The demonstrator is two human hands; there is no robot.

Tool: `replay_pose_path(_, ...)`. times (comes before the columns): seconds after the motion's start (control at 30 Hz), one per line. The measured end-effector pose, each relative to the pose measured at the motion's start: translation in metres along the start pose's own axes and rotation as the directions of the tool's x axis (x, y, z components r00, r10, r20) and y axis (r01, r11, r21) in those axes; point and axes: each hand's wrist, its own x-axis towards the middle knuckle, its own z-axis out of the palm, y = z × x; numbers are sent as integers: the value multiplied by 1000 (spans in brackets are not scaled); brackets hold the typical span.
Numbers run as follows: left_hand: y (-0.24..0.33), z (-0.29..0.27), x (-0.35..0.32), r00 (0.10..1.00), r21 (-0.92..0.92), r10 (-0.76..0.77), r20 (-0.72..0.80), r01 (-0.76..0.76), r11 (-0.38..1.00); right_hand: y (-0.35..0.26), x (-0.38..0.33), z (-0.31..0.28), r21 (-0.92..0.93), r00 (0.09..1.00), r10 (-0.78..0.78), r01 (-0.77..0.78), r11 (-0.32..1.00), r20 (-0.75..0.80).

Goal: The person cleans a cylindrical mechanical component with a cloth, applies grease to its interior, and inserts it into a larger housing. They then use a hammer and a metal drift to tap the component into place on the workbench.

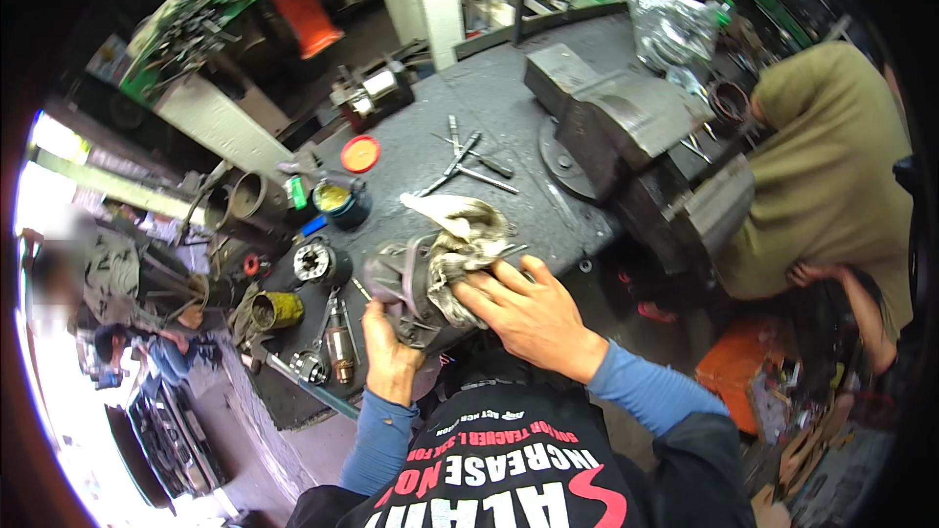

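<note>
Holding a grey rounded part (389, 279) near the edge of the workbench (411, 132), my left hand (391, 354) is curling half closed around its near side, the thumb lying along the edge and the other fingers hiding underneath. I am seeing the part just beyond that hand, well to the left of the vise (626, 122) and closer to the wearer than the vise is. I am not able to tell exactly what kind of part it is.

My right hand (523, 313) is reaching in from the vise's side, palm down, its fingers partly bent over a stained rag (469, 235). The rag is bunching against the part, so the part is lying left of this hand with the cloth between. I am not able to tell whether the thumb is closing under the rag.

Left of the vise, I am seeing crossed hand tools (458, 167) lying on the bench; farther left of it, a red lid (360, 154), a dark can (350, 212) holding something yellow, and a yellow can (284, 309) are standing or lying. Beyond the vise, a clear plastic bag (675, 29) is resting. Just right of the vise, another person (831, 166) is wearing an olive garment.
</note>
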Motion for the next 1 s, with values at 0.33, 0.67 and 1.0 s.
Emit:
replay_pose_path(0.33,41,-24,18,918,137,355,175,-380,915,-29,32,58,957,900,330,-246,-151,284)
replay_pose_path(0.67,36,-51,2,993,78,91,-80,-85,993,5,25,59,24,942,-221,234,972,-253)
replay_pose_path(1.0,-4,-53,-12,981,54,-42,-191,53,997,31,-9,19,48,955,46,-33,998,-293)
